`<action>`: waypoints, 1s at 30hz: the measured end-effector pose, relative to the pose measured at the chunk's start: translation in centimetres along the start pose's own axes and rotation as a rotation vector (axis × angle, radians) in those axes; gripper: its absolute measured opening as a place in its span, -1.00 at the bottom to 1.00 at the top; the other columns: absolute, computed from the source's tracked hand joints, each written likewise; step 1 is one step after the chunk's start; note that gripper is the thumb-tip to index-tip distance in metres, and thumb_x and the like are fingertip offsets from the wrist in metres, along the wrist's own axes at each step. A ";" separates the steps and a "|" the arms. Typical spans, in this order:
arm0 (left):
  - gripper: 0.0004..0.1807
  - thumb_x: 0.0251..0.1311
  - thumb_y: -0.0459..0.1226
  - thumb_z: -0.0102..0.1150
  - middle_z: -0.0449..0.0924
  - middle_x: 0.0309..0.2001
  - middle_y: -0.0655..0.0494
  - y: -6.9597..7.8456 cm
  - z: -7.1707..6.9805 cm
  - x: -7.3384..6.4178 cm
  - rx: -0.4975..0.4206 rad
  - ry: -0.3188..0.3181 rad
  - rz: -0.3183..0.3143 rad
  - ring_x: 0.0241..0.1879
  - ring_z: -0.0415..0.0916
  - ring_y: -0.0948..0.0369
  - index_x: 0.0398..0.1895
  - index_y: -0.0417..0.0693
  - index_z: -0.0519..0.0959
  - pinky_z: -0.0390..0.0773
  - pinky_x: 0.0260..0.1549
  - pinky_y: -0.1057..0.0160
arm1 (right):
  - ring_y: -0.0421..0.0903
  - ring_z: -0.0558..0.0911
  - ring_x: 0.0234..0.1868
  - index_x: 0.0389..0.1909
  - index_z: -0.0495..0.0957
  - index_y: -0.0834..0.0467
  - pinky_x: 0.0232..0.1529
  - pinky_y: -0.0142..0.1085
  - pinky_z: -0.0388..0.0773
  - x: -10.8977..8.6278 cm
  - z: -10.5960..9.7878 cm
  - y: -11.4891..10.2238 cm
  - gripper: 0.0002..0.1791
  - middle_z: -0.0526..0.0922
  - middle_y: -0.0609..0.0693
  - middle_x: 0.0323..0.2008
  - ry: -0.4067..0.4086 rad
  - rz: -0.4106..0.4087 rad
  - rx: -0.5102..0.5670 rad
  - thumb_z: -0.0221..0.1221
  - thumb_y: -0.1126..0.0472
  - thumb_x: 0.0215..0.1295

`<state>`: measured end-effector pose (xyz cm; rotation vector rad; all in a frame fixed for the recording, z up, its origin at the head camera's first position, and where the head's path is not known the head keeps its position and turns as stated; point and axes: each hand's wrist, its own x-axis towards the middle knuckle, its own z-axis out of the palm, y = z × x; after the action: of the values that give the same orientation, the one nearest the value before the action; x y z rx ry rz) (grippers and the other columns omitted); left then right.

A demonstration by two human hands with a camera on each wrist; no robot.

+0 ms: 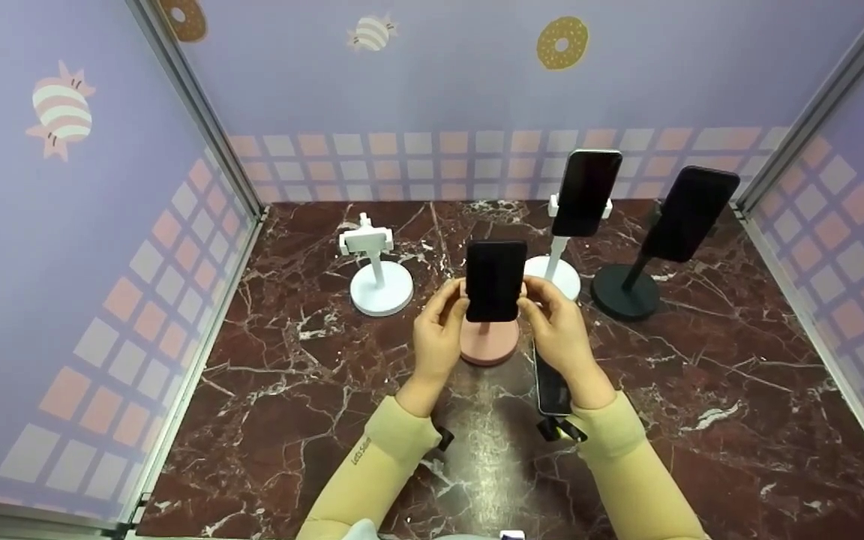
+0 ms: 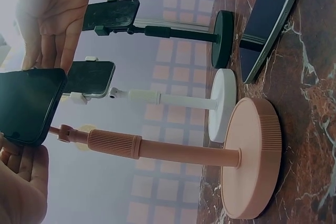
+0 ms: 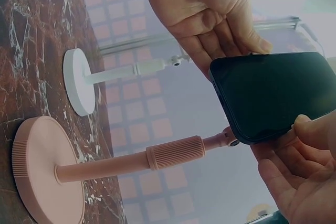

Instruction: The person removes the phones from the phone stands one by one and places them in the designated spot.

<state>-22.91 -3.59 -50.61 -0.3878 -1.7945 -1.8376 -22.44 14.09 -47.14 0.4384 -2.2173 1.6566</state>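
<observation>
A black smartphone (image 1: 494,281) stands upright at the head of a pink phone stand (image 2: 252,166), its dark screen facing me. My left hand (image 1: 436,339) grips the phone's left edge, thumb at the front and fingers behind. On the opposite edge my right hand (image 1: 561,334) holds it the same way, its thumb (image 3: 304,124) at the screen's border. The stand's round base rests on the table, and its ribbed collar (image 3: 176,152) shows below the phone. Most of the stand's clamp is hidden behind the phone and fingers.
A second smartphone (image 1: 552,386) lies flat under my right wrist. Behind to the right, a white stand (image 1: 556,274) and a black stand (image 1: 627,292) each carry a phone. Back left, another white stand (image 1: 382,289) has no phone. Patterned walls enclose the marbled table (image 1: 289,435).
</observation>
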 end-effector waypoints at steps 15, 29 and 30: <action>-0.65 0.33 -0.50 0.20 0.66 0.10 -0.40 0.0 -0.1 0.0 0.011 0.000 -0.004 0.07 0.65 0.30 0.15 -0.52 0.56 0.66 0.09 0.36 | -0.28 0.63 -0.06 0.19 0.49 0.53 -0.06 -0.60 0.56 -0.1 -0.1 -0.1 -0.63 0.67 0.41 -0.03 -0.021 0.005 0.014 0.15 0.41 0.46; -0.64 0.34 -0.50 0.21 0.65 0.11 -0.40 0.1 -0.1 0.1 0.006 -0.005 -0.019 0.06 0.65 0.29 0.16 -0.53 0.56 0.67 0.08 0.35 | -0.25 0.65 -0.05 0.18 0.51 0.51 -0.04 -0.60 0.58 0.1 -0.2 -0.2 -0.64 0.68 0.38 -0.02 -0.015 0.026 -0.001 0.17 0.45 0.43; -0.64 0.33 -0.50 0.21 0.65 0.11 -0.40 0.1 -0.1 0.1 0.009 -0.005 -0.022 0.05 0.65 0.29 0.16 -0.52 0.56 0.67 0.07 0.36 | -0.24 0.65 -0.05 0.18 0.51 0.51 -0.03 -0.59 0.59 0.1 -0.2 -0.3 -0.64 0.68 0.38 -0.01 -0.017 0.031 0.004 0.17 0.46 0.43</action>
<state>-22.86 -3.70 -50.49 -0.3714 -1.8168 -1.8449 -22.38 14.19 -46.86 0.4227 -2.2445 1.6786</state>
